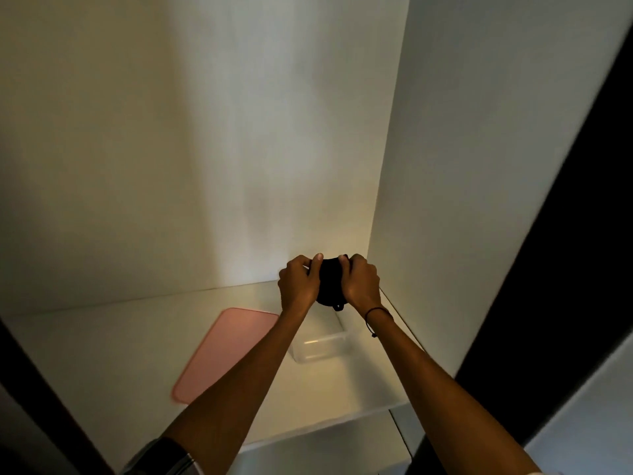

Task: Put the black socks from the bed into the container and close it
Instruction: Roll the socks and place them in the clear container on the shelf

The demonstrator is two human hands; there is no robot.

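head view: a bundle of black socks is held between both hands above a white shelf inside a cupboard. the left hand is closed on the bundle's left side, thumb on top; the right hand is closed on its right side, fingers curled over the top. a cord bracelet is seen on the right wrist. a clear plastic container stands open on the shelf, directly below and just nearer than the socks; what it holds cannot be told. a pink lid lies flat on the shelf just left of the container, apart from it.

progress, as judged: the socks are off the bed and brought to the container, but are not yet inside. lowering and releasing them remains, then fitting the lid. roughly halfway.
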